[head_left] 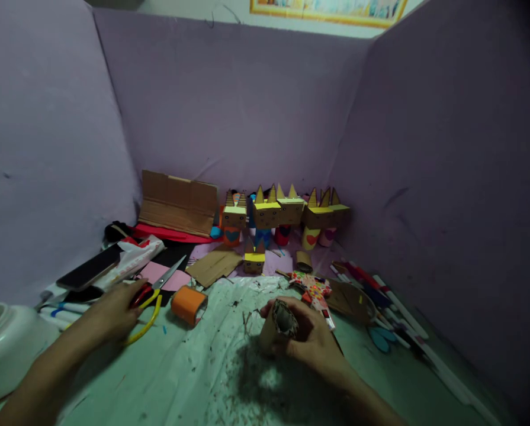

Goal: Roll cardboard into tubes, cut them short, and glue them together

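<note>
My right hand (pixel 311 340) is wrapped round a brown cardboard tube (pixel 273 328), whose ragged open end faces up toward me. On the left, my left hand (pixel 116 310) has its fingers on the red and yellow handles of a pair of scissors (pixel 153 293). The blades point away to the right and are slightly apart. Beside the scissors an orange paper ring (pixel 189 306) lies on its side. Part of the left fingers' grip is hidden behind the hand.
Several cardboard cat-eared figures (pixel 267 216) stand at the back wall, near a folded cardboard sheet (pixel 178 204). At left are a phone (pixel 89 267) and a white jar (pixel 11 343). Markers (pixel 400 319) line the right. Scraps litter the green cover (pixel 176 378).
</note>
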Motion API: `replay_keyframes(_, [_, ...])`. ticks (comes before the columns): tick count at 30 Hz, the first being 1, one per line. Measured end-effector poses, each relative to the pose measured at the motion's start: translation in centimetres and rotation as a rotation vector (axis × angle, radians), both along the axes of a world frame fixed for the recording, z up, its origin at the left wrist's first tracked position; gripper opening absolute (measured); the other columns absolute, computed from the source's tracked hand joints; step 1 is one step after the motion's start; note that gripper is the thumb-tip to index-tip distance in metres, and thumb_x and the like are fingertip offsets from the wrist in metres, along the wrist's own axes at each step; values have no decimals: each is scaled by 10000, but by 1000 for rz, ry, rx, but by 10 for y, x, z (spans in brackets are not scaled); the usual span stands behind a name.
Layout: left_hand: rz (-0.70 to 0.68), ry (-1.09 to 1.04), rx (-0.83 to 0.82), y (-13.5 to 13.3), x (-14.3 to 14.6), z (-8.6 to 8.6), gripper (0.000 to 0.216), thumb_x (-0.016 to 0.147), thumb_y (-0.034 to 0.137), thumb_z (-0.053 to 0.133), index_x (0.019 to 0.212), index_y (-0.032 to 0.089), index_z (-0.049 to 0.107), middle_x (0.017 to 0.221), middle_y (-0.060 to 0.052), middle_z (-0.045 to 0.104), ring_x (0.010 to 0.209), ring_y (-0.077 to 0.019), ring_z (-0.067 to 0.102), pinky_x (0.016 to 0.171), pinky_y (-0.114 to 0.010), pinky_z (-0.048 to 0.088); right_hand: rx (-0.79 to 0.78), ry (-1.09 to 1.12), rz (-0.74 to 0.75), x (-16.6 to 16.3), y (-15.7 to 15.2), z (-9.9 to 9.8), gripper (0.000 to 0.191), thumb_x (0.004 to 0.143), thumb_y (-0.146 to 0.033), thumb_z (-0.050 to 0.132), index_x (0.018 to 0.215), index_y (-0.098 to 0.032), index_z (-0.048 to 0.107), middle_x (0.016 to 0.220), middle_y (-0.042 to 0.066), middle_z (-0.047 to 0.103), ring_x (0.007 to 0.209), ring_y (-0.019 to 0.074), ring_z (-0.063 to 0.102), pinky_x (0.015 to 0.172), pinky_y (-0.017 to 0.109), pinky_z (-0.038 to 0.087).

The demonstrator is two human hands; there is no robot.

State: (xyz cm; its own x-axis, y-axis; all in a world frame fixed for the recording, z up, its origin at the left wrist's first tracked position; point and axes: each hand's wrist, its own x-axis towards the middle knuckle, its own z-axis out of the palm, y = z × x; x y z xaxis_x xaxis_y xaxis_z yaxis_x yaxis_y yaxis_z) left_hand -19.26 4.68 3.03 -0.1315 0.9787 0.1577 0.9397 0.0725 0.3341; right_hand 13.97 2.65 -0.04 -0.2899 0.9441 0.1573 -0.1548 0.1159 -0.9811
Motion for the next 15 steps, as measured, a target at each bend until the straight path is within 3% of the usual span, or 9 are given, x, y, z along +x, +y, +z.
replay_keyframes(2, [27, -88, 64, -12, 26, 20, 391, 802, 270, 468, 1109, 59, 586, 1231, -212, 574, 1157, -341, 518, 958, -398, 384, 16, -30, 27, 0, -2, 0, 428, 519, -161, 779, 935, -214, 696, 911, 34, 672, 875, 220, 603, 800, 319, 460])
replay_keyframes(5, [-225, -404, -50, -37, 79, 50, 375, 799, 417, 501, 1072, 187, 616, 1097, -81, 666, 1016, -250, 601, 862, -328, 458, 140, -83, 89, 0, -7, -1, 460, 512, -238, 830, 957, -229, 713, 877, 27, 660, 837, 221, 599, 737, 310, 463])
replay_keyframes(8, [-482, -385, -138, -57, 128, 69, 317, 749, 297, 534, 1051, 264, 623, 1016, -20, 680, 882, -204, 621, 762, -308, 478, 362, -85, 168, -1, -11, -3, 490, 568, -349, 827, 1032, -263, 697, 871, 34, 669, 800, 209, 600, 702, 308, 451])
replay_keyframes(11, [-672, -183, -245, -60, 153, 73, 227, 697, 161, 524, 871, 245, 643, 901, -11, 677, 797, -189, 606, 684, -292, 452, 460, -121, 195, -3, -15, -3, 474, 630, -445, 774, 1053, -253, 679, 832, 44, 663, 744, 200, 589, 694, 317, 443])
replay_keyframes(15, [-801, 87, -241, -53, 153, 58, 91, 669, 139, 511, 723, 183, 569, 715, -42, 630, 600, -168, 551, 507, -266, 359, 348, -293, 278, -5, -18, 4, 456, 609, -533, 743, 917, -201, 691, 742, 6, 593, 660, 160, 518, 605, 261, 413])
